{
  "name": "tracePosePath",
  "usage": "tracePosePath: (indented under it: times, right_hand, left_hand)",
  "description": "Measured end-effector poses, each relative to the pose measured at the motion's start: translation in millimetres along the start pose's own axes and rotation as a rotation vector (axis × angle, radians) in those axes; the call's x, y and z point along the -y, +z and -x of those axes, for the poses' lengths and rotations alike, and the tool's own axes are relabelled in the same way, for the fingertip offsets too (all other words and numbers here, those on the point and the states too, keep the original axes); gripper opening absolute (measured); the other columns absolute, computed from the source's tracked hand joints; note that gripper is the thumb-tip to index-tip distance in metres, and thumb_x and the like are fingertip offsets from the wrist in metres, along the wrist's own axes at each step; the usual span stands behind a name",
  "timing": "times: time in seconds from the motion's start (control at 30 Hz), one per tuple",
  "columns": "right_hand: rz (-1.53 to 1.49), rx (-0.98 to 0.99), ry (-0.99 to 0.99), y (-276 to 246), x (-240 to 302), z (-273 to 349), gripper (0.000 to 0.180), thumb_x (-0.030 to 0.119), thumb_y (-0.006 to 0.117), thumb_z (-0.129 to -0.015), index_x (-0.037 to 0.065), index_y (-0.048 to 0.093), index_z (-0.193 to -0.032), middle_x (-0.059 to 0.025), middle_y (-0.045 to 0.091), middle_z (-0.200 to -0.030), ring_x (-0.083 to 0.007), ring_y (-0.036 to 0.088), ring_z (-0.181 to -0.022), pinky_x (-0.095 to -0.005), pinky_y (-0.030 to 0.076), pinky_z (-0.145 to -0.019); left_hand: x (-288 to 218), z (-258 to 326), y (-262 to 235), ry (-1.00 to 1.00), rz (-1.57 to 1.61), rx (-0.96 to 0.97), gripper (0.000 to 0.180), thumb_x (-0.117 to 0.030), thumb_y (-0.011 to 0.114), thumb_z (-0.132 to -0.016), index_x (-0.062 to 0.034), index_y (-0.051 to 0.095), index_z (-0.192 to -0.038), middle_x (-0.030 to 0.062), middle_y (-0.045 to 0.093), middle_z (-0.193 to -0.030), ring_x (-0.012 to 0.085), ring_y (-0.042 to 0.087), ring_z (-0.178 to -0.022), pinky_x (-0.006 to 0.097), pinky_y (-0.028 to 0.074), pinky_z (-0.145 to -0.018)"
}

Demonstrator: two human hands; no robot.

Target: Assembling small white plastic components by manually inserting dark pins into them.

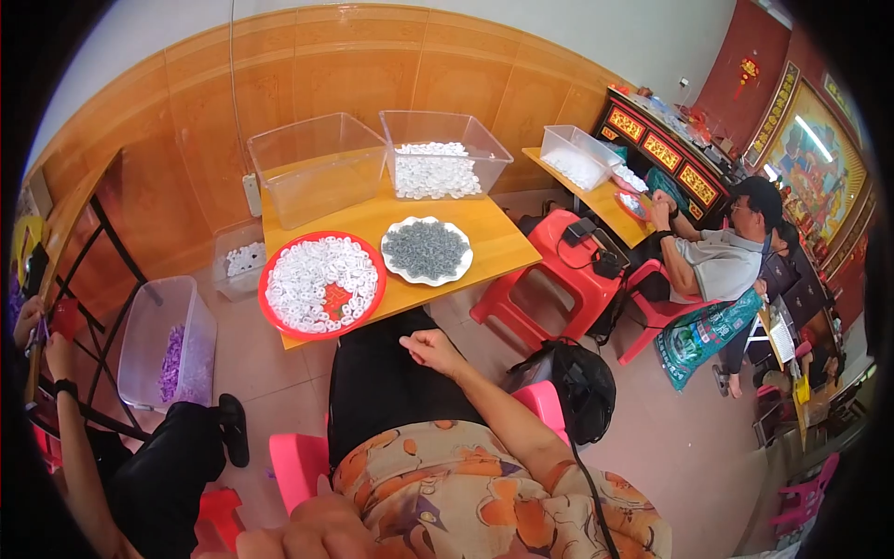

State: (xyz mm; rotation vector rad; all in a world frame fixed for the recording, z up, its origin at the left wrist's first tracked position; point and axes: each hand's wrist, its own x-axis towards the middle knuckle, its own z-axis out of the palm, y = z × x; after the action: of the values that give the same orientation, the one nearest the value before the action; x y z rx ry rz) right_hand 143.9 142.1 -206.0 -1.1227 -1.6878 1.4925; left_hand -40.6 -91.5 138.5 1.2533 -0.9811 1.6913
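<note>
My right hand [431,352] is over my dark-trousered lap, just in front of the table edge. Its fingers are curled together, and whatever they may hold is hidden. At the lower edge, close to the camera, my left hand [312,533] shows bent knuckles and a thumb; its fingertips are out of sight. Nearest to my right hand on the table stand a red round tray [380,288] of small white ring-like plastic parts [307,275] and a white scalloped plate [392,270] heaped with small grey parts [426,250].
Behind them are a clear bin [317,168] and another bin [494,166] of white parts. At left, a co-worker's arm [79,466] reaches past a floor tub [140,373] with purple pieces. Red stools [559,270] and a black bag [582,391] stand at right, near a seated person [703,256].
</note>
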Motion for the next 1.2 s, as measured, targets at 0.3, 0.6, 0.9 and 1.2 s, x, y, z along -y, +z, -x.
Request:
tracePosePath:
  times: [0.3, 0.6, 0.9, 1.2]
  right_hand:
    - [0.072, 0.019, -0.039, 0, -1, 2, 0.044, 0.035, 0.072, -0.102, 0.005, 0.066, -0.071, 0.0007, 0.059, -0.059, -0.007, 0.052, -0.054, -0.0272, 0.04, -0.052]
    - [0.068, 0.032, -0.032, -3, -12, 2, 0.041, 0.033, 0.07, -0.105, 0.006, 0.065, -0.074, 0.0026, 0.058, -0.062, -0.0055, 0.052, -0.056, -0.0241, 0.04, -0.053]
    - [0.075, 0.037, 0.021, 0, -26, -14, 0.041, 0.036, 0.073, -0.102, 0.005, 0.067, -0.075, 0.0022, 0.06, -0.062, -0.0059, 0.054, -0.057, -0.0251, 0.042, -0.054]
    - [0.182, 0.09, -0.074, 21, -39, -26, 0.037, 0.025, 0.071, -0.104, 0.007, 0.063, -0.073, 0.0043, 0.055, -0.061, -0.0032, 0.047, -0.056, -0.0229, 0.035, -0.053]
  left_hand:
    - [-1, -1, -18, -0.14, 0.064, -0.033, 0.029, -0.03, 0.067, -0.104, -0.0366, 0.074, -0.131, 0.0054, 0.066, -0.115, 0.0209, 0.062, -0.091, 0.035, 0.049, -0.084]
    - [1, 2, -23, -0.072, -0.138, -0.143, 0.031, -0.018, 0.058, -0.107, -0.0267, 0.074, -0.132, 0.0089, 0.07, -0.107, 0.0209, 0.066, -0.079, 0.034, 0.052, -0.07]
    - [-19, 9, -59, -0.182, 0.125, 0.022, 0.027, -0.019, 0.057, -0.108, -0.0191, 0.073, -0.13, 0.01, 0.071, -0.106, 0.0215, 0.067, -0.076, 0.033, 0.052, -0.066]
    - [-60, 40, -81, -0.183, 0.452, 0.177, 0.027, -0.02, 0.055, -0.109, -0.0114, 0.073, -0.128, 0.0112, 0.072, -0.105, 0.0221, 0.068, -0.073, 0.032, 0.052, -0.062]
